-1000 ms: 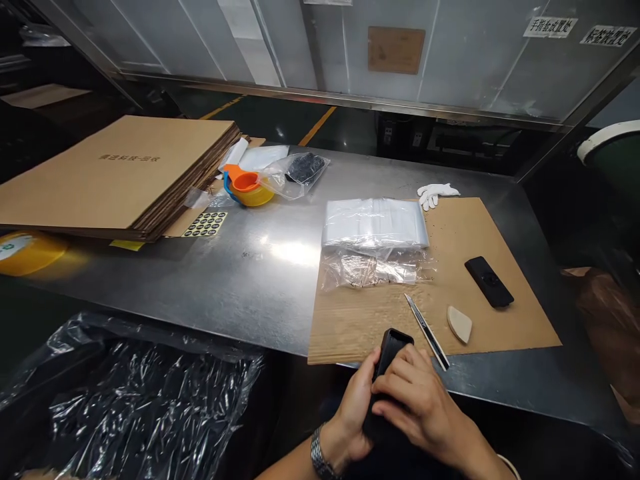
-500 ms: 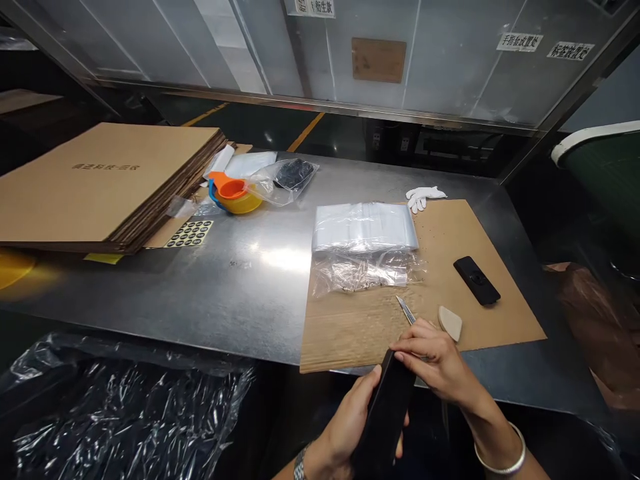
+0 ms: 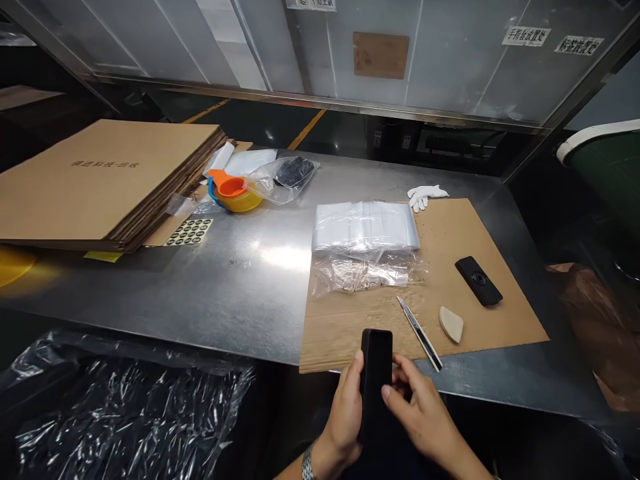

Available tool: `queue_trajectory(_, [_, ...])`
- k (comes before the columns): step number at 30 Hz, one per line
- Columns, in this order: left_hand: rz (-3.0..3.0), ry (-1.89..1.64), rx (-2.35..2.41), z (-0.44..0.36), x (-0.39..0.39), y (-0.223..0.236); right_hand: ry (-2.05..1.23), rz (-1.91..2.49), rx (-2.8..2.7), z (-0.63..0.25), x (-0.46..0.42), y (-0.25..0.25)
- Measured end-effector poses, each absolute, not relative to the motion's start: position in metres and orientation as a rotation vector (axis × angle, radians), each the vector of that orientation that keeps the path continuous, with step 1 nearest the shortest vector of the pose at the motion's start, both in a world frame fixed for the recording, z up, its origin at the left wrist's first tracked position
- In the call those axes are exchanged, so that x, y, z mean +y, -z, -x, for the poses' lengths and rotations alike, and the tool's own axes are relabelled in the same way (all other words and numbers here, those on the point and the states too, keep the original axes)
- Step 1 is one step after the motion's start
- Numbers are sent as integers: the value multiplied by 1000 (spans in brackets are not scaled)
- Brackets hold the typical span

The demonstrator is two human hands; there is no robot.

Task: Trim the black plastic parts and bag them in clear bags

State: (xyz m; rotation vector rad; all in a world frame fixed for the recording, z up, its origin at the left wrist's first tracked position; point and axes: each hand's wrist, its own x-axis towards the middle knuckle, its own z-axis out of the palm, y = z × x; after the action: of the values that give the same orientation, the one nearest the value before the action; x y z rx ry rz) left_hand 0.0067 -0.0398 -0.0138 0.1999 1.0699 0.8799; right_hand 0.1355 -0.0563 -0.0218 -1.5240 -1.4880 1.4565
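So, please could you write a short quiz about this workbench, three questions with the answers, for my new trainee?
1. True or false: the beige pad lies between the cutter and the black block.
2. What colour is the glove? A) blue B) white C) orange
3. Which thing do the left hand and the right hand both touch?

Key: 1. True. 2. B. 3. The black case.

Black case (image 3: pixel 377 380) between hands (image 3: pixel 346 413) — cutter (image 3: pixel 418 332), cardboard (image 3: pixel 345 333)
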Motion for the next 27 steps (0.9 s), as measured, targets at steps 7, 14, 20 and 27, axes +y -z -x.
queue_trajectory(7, [-134,-616,866,-9,-43,12,-1267,1579,-1410,-152,-17,14])
queue_trajectory(14, [-70,-574,831,-6,-36,13,-1333,1596,-1293,-137,-32,15])
queue_trajectory(20, [-25,-757,925,-7,-31,12,-1703,1310,-1247,-131,-63,20])
queue_trajectory(27, [-188,-750,1016,-10,-17,26,-1723,1235,-1329,-164,-31,20])
